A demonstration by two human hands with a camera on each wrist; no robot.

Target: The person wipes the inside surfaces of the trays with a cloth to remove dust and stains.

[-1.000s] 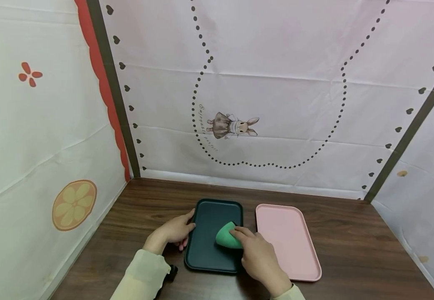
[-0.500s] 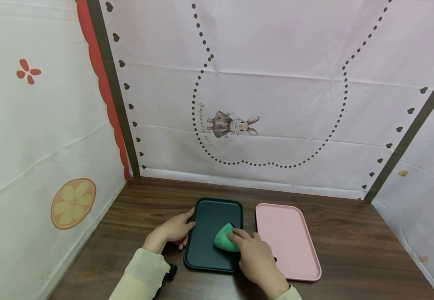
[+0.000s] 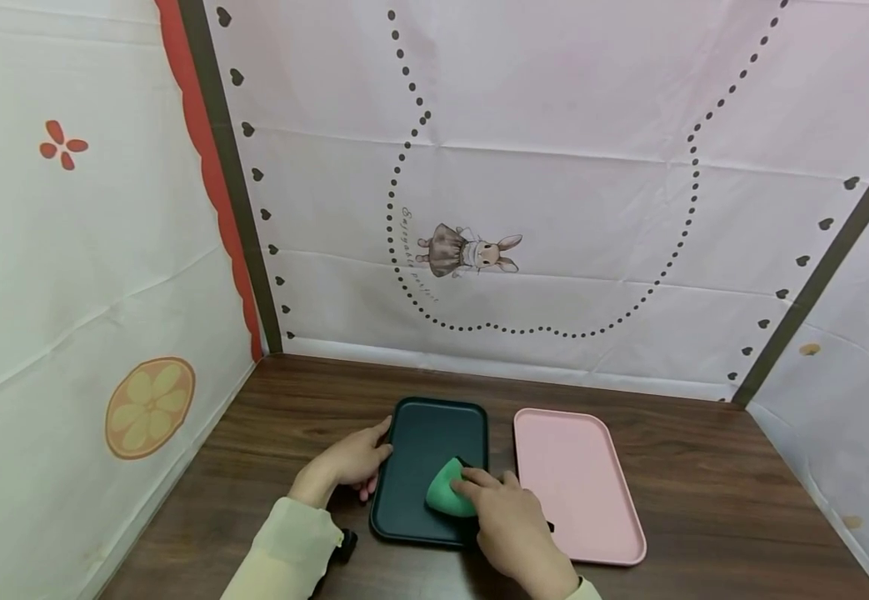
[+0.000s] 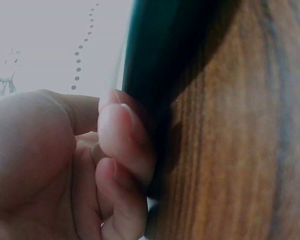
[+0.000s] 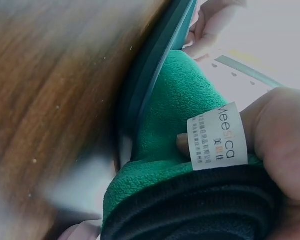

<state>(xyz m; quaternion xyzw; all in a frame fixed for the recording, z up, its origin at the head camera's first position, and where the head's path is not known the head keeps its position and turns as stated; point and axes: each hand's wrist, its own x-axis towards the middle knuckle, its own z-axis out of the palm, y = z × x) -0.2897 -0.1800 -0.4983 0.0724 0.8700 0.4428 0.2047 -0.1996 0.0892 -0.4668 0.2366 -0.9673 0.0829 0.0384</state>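
A dark green tray (image 3: 419,433) lies on the table, left of centre in the head view. My left hand (image 3: 352,461) holds its left rim; the left wrist view has those fingers (image 4: 122,130) curled against the tray's side. Over the tray's right half, my right hand (image 3: 512,525) grips a bunched green cloth (image 3: 445,490), which touches the tray's surface. In the right wrist view the cloth (image 5: 177,95) has a fuzzy face, dark edging and a white printed label (image 5: 217,137). Part of the cloth is hidden under my right hand.
A pink tray (image 3: 576,475) lies just right of the green one, partly behind my right hand. Both trays stand on a dark wooden table (image 3: 704,500). Printed fabric (image 3: 554,208) walls in the back and both sides.
My right hand has slid the cloth toward me and slightly left across the green tray. The left hand stays at the rim, and both trays keep their places.
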